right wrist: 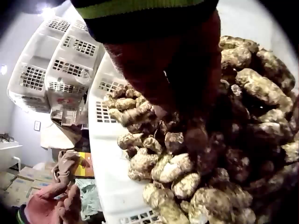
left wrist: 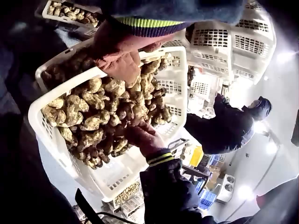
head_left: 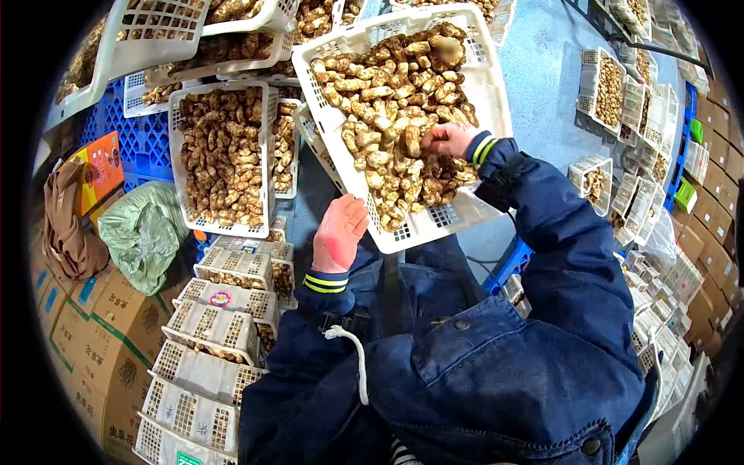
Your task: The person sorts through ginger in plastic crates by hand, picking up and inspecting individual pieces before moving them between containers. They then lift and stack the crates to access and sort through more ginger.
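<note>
A white perforated plastic crate (head_left: 434, 221) stands tilted before me, filled with knobbly tan-and-brown tuber-like pieces (head_left: 380, 108). My right hand (head_left: 449, 141) reaches into the pile with curled fingers and pinches one longish piece (head_left: 412, 141) at the fingertips. In the right wrist view that hand (right wrist: 168, 70) is dark and its fingertips are largely hidden among the pieces. My left hand (head_left: 339, 232) is beside the crate's near left side, palm turned up, fingers extended and holding nothing. In the left wrist view the left hand (left wrist: 122, 65) overlaps the crate's rim.
Another full crate (head_left: 221, 155) stands at left, with stacked crates (head_left: 213, 333) below it. A green plastic bag (head_left: 143, 236) lies on cardboard boxes (head_left: 101, 349). More crates (head_left: 601, 89) line the right side of the blue floor. Another person (left wrist: 229, 123) appears in the left wrist view.
</note>
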### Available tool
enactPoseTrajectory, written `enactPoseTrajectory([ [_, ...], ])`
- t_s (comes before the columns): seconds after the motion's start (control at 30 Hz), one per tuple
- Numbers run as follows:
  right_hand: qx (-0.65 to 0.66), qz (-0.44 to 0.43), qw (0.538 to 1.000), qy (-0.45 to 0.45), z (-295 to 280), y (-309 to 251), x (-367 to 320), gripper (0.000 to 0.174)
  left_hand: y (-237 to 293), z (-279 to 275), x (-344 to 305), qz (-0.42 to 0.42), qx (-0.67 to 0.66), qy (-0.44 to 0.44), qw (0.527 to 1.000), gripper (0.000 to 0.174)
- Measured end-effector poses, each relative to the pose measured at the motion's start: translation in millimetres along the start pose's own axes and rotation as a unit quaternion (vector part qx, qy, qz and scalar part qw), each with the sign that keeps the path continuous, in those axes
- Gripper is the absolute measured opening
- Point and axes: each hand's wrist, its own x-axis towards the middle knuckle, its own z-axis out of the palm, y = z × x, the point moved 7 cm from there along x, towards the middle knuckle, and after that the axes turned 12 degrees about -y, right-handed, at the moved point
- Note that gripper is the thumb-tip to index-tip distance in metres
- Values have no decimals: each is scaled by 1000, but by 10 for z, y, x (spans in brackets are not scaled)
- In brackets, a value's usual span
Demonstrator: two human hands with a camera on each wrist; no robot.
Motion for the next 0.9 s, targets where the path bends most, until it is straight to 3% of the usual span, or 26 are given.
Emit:
enactPoseTrajectory([
  [0.03,-55,46,997,-5,3,166,-79,21,-20,-11,11,1,4,-12,1000,49],
  [0.07,-111,91,990,-11,-68,-50,-249,22,-29,1,13,-1,3,-12,1000,49],
  [0.1,-131,91,984,79,-200,120,-212,22,-33,2,20,-6,-4,1,1000,49],
  [0.13,-92,5,985,144,-386,181,-160,24,-38,-2,18,-11,-11,15,1000,48],
  [0.2,-7,82,956,280,-731,321,-47,27,-18,23,20,-10,-1,11,1000,48],
  [0.27,-22,102,943,315,-951,358,270,31,-4,9,4,-10,8,10,1000,49],
  [0.33,-51,116,935,332,-1061,-101,357,38,16,-11,4,5,44,-29,999,50],
  [0.37,-41,169,933,315,-1103,30,587,47,-27,-146,43,22,115,-91,989,50],
  [0.4,-33,180,931,316,-1109,49,719,53,8,-104,34,22,114,-89,989,50],
  [0.47,-77,250,914,309,-1143,77,842,57,21,-136,-36,-1,-30,2,1000,50],
  [0.5,-59,251,924,281,-1167,93,862,60,46,-127,-55,-9,-21,23,999,52],
  [0.63,7,135,973,189,-1008,278,865,60,74,-166,-48,-2,-15,33,999,52],
  [0.67,-27,151,971,182,-921,-7,605,57,87,-148,-41,0,-16,33,999,52],
  [0.73,-47,124,967,220,-687,70,469,52,84,-102,-52,-20,-8,63,998,53],
  [0.8,-61,178,980,63,-481,223,273,47,94,-60,-63,-26,21,75,997,55],
  [0.87,-25,57,992,111,-256,432,128,42,91,-16,-27,-20,13,51,998,53],
  [0.9,-2,34,995,92,-165,469,143,39,58,-70,3,-24,-1,34,999,50],
])
